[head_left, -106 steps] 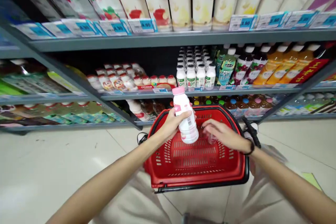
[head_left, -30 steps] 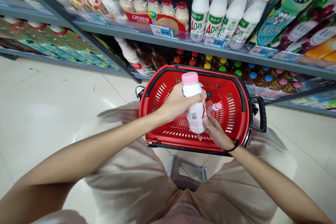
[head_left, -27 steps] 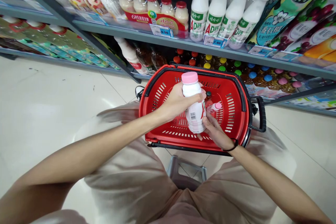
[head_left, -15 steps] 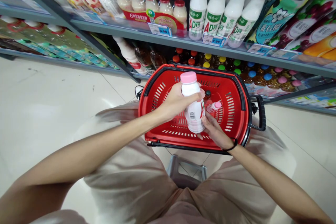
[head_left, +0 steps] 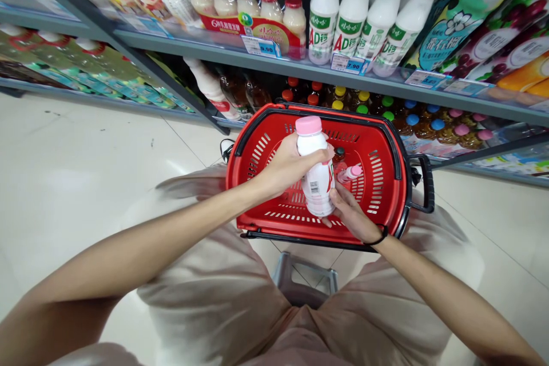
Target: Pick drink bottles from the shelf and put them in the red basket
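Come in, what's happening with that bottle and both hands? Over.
Left grip around bottle; right grip holding its lower end. Pink cap on, bottle over basket. Nothing visible blocking it.

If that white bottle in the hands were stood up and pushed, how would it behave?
The bottle is tall and narrow, so it might tip if pushed high. Its rounded sides suggest rolling once down; the smooth surface may slip.
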{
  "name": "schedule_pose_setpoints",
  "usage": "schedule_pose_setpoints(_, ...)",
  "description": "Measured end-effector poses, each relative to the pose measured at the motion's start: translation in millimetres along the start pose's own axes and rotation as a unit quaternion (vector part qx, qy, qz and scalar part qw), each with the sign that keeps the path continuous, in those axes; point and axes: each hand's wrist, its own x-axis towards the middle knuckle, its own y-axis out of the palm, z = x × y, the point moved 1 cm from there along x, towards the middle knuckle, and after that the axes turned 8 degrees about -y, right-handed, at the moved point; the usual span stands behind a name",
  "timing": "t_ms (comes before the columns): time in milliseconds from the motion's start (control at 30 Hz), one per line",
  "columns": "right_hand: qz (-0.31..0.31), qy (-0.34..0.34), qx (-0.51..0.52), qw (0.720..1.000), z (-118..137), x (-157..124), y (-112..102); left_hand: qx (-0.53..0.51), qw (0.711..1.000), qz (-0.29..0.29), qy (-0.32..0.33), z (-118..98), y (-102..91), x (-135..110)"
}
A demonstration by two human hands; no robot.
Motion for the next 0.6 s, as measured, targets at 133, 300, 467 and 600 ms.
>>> schedule_pose_setpoints(133, 0.004, 0.005, -0.013, 1.0, 1.8, 0.3, 0.3, -0.01, 1.0, -0.003, -0.006, -0.7, 1.2, -0.2)
schedule_pose_setpoints(300, 0.004, 0.003, -0.011, 1.0, 1.7, 0.0, 0.7, -0.01, 1.0, -0.006, -0.006, 0.4, 1.4, 0.5)
schedule_pose_setpoints(467, 0.002, 0.006, -0.014, 1.0, -0.5, -0.5, 0.0, -0.013, 1.0, 0.0, -0.002, 0.9, 0.9, 0.3)
schedule_pose_setpoints(600, 0.001, 0.008, -0.012, 1.0, -1.8, -0.5, -1.1, -0.018, 1.0, 0.001, -0.005, 0.5, 1.2, 0.2)
